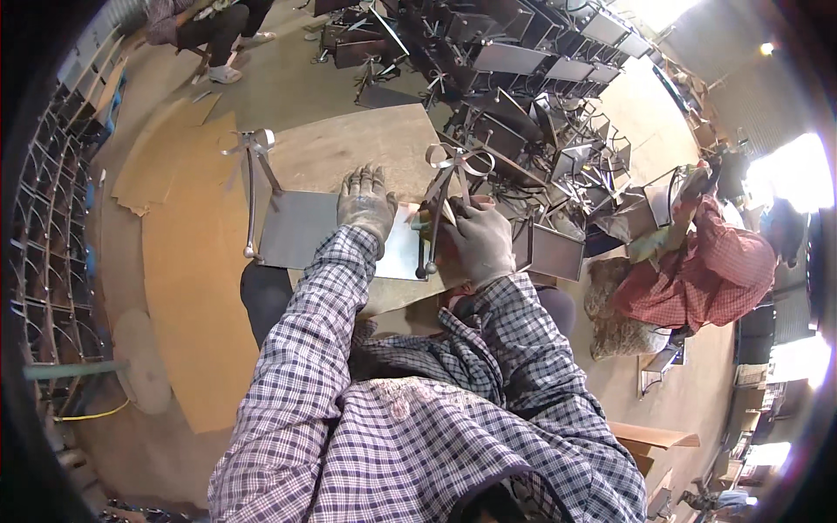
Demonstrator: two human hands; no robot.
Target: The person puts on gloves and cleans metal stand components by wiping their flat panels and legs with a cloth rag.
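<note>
Head view: hands (366, 205) press sheet metal (301, 228); stacked metal frames (514, 78) crowd beyond.

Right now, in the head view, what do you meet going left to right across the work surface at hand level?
Curled metal leg on the plate's left edge → flat metal plate → gloved left hand pressing on the plate → gloved right hand at the right-hand metal leg → a nearby person's red checked sleeve.

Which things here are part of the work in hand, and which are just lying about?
In hand:
left hand, gloved, flat on the metal plate
right hand, gloved, at the metal leg
second metal leg on the plate's far side

Lying about:
stacked metal frames
cardboard sheets
yellow cable
person in red checked shirt
</note>
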